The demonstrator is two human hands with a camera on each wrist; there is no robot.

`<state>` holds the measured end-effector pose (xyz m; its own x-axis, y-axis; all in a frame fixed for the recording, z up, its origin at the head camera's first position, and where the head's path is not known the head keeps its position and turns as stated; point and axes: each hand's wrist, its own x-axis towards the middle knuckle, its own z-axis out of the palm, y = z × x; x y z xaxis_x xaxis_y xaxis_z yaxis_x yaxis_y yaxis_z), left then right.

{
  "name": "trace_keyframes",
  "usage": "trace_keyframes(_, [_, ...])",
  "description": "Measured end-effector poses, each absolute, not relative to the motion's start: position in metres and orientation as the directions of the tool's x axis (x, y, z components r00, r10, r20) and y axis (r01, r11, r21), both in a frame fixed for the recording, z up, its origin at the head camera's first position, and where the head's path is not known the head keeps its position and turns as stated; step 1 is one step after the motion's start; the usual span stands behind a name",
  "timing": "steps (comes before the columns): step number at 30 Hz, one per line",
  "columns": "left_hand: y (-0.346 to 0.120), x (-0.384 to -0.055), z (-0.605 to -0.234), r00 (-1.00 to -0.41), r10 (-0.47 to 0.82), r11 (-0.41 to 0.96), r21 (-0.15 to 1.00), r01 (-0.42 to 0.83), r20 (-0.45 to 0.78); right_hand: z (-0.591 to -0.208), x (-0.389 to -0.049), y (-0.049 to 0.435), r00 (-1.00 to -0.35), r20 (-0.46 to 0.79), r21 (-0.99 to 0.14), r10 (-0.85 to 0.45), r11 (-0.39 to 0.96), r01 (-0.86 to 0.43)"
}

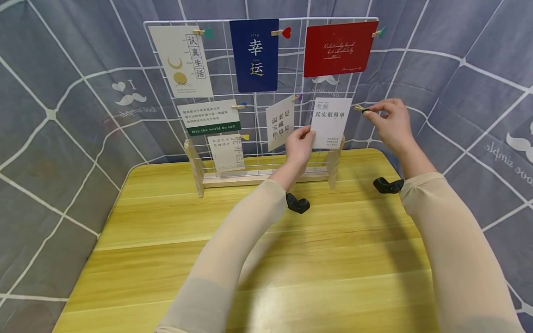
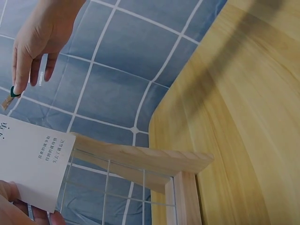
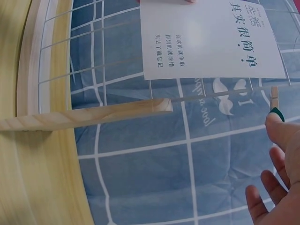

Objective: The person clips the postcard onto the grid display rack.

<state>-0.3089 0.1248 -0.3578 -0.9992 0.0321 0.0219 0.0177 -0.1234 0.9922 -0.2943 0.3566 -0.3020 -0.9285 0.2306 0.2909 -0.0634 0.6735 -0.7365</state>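
Observation:
My left hand [image 1: 300, 147] pinches a white card [image 1: 331, 124] by its left edge, upright at the lower right of the white wire grid [image 1: 258, 163]. In the left wrist view, the thumb lies on the front of the card [image 2: 40, 164] and other fingers show at its lower edge. Off to the card's right, my right hand [image 1: 393, 124] pinches a small wooden clothespin [image 1: 358, 107] with a dark green decoration. The tip of the clothespin [image 3: 274, 96] points toward the grid's right edge, just apart from the card.
The grid stands in a wooden base [image 1: 233, 179] on a wood-grain table [image 1: 166, 231]. Other cards hang clipped there, among them a blue card [image 1: 255, 76], a red card [image 1: 339, 53] and a tilted white card [image 1: 280, 124] left of my left hand. A checked grey curtain [image 1: 449, 27] surrounds the table.

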Motion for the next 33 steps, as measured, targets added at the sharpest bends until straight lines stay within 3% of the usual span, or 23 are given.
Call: trace_keyframes(33, [0.136,-0.314,-0.355,-0.999,0.022,-0.168,0.985,0.028,0.032,-0.302,-0.308,0.351,-0.930,0.281,-0.755,0.237,0.652,-0.063])
